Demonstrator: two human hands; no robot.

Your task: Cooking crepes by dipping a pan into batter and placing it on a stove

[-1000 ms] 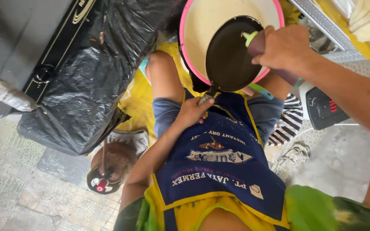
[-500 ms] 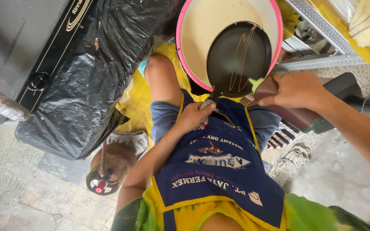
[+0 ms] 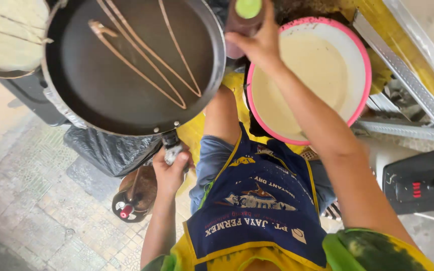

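Looking down from head height, a seated person is wearing a blue and yellow apron (image 3: 257, 211) over the lap. Their left hand (image 3: 169, 168) is wrapping tightly around the handle of a dark frying pan (image 3: 131, 60), fingers closed on it, and is holding the pan up at the left of the view. Thin pale lines of batter are crossing the pan's dark inside in long loops. Their right hand (image 3: 258, 42) is gripping a brown squeeze bottle (image 3: 242, 22) with a green cap, fingers clamped around its body, just beside the pan's right rim. To the right of the bottle, a pink-rimmed bowl (image 3: 360, 65) of cream-coloured batter is sitting beneath the right forearm. A black plastic bag (image 3: 111, 150) is lying under the pan, on a patterned tile floor (image 3: 36, 200).
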